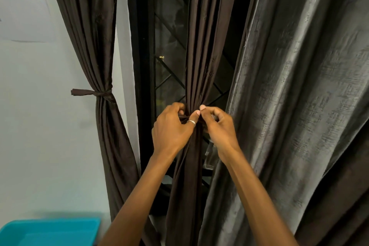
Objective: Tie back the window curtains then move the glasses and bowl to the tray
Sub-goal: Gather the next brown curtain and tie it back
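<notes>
While both arms reach up from the bottom edge, head view shows the hands meeting at frame centre on the middle curtain (199, 56), a dark brown panel hanging in front of the window grille (169, 70).

Left hand (173, 130): fingers curled, thumb and fingers pinching the gathered fabric from the left side; silver ring (192, 123) on the thumb. Right hand (219, 128): fingers curled, thumb and forefinger pinching the same bunch from the right. Thumb tips nearly touch. A dark fold runs between the left fingers; cannot tell whether it is a separate tie strip or curtain fabric. Fabric is cinched narrow at the grip, wider above and below.

Left curtain (89, 26), same brown, left of the window: already cinched by a tie band (89, 92), loose end sticking out left against the white wall (50, 126). Grey curtain (289, 86) fills the right of frame, hanging loose, just beside the right hand. Blue tray (50, 229) at the lower left corner, partly cut off by the frame edge. Paper sheet (24, 6) on the wall, upper left, print blurred.
</notes>
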Demonstrator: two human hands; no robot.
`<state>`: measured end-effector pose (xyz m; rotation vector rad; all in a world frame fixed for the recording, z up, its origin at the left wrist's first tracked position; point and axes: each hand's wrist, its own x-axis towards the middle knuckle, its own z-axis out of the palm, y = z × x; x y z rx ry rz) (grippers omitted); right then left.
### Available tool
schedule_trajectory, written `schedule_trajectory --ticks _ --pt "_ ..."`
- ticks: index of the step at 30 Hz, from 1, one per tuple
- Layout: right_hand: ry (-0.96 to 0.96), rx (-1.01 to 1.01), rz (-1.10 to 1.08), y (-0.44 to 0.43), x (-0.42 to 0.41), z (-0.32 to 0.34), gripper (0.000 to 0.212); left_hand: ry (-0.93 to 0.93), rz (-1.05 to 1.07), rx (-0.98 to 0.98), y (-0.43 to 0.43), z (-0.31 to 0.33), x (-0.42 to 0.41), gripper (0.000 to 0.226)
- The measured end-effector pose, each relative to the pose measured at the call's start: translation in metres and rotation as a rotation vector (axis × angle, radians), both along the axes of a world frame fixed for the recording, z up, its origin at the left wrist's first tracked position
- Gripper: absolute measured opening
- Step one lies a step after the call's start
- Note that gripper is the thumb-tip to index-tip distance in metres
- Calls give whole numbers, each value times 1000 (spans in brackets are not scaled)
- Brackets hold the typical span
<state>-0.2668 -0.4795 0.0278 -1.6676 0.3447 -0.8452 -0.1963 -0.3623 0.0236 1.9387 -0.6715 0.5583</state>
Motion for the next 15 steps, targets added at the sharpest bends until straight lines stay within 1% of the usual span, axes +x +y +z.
schedule_trajectory --ticks 4,7,11,15 --pt "-12 -77 -64 -2 3 1 17 -60 61 12 -3 4 -1 35" --pt "-2 -182 -146 -2 4 2 19 -84 16 17 -1 3 5 32" --pt "4 -301 -197 2 7 2 23 -102 -6 -12 2 0 12 31" --pt "-5 -257 -176 8 11 -2 26 -80 -91 -70 4 -9 16 31"
